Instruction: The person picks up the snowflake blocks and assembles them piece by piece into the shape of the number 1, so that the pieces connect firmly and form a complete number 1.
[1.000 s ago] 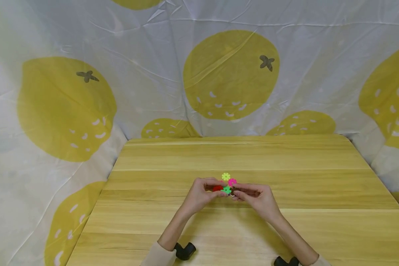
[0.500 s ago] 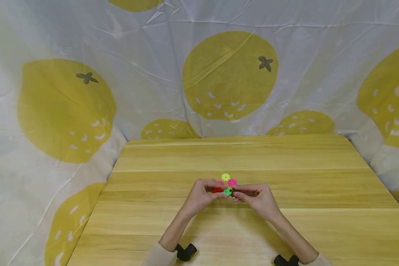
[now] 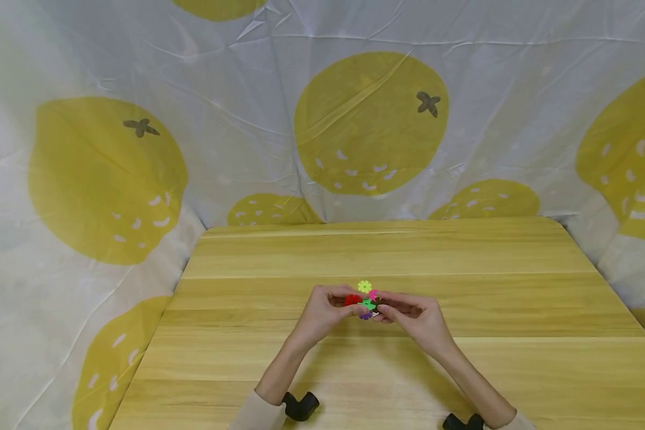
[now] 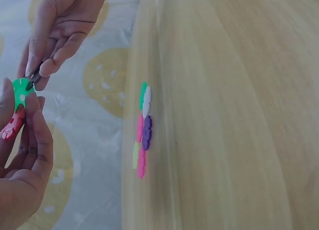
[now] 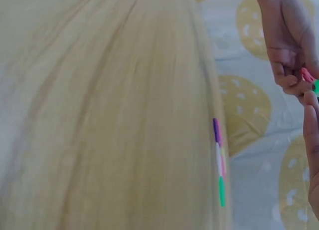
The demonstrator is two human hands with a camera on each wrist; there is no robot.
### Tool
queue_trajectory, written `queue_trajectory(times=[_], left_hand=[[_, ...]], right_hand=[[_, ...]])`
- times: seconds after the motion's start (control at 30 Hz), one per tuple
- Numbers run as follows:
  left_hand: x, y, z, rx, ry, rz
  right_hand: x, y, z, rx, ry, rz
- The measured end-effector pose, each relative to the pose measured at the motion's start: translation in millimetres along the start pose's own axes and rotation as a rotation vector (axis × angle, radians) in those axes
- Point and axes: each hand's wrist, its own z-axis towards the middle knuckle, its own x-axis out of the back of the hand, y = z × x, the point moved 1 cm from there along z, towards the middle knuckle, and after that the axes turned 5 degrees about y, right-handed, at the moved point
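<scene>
My left hand [image 3: 325, 313] pinches a green notched snowflake disc [image 4: 21, 91] between thumb and fingers, in front of me over the table. A red snowflake disc [image 3: 353, 300] is attached to the green one and sits within the same hand. My right hand [image 3: 416, 316] pinches a dark brown or black disc [image 4: 34, 78] that meets the green disc's edge; fingers hide how deeply they interlock. Beyond and below the hands, loose discs lie on the table: yellow [image 3: 364, 286], pink [image 3: 373, 295], purple [image 4: 147, 132], white [image 4: 147, 100] and another green disc [image 4: 143, 94].
The wooden table [image 3: 279, 254] extends around the hands. A pale cloth [image 3: 236, 119] printed with yellow fruit hangs behind and at the sides. Black wrist-worn devices [image 3: 301, 407] show near both forearms.
Both hands stay almost in place. The joined red and green discs have risen and tilted slightly, so more of the red face shows. The purple disc now appears below them.
</scene>
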Motion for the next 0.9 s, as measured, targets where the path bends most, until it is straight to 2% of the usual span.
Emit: queue_trajectory(times=[0.1, 0.23, 0.37, 0.7, 0.8, 0.9], left_hand=[[1.3, -0.8, -1.1, 0.001, -0.002, -0.016], [1.4, -2.3, -2.8, 0.020, -0.008, -0.039], [0.5, -4.4, -3.4, 0.040, -0.005, -0.037], [3.8, -6.8, -4.8, 0.108, 0.028, -0.039], [5.1, -7.8, -5.1, 0.111, 0.016, -0.041], [4.9, -8.9, -4.8, 0.085, 0.011, 0.003]], right_hand=[[-1.6, 0.3, -0.6, 0.024, -0.003, 0.022], [-3.8, 1.5, -1.1, 0.017, -0.006, 0.044], [-3.5, 2.4, -0.5, 0.010, -0.007, 0.009], [1.7, 4.7, -0.7, -0.070, -0.007, 0.002], [0.8, 5.4, -0.4, -0.073, -0.002, -0.009], [-0.4, 6.0, 0.0, -0.074, 0.015, -0.033]])
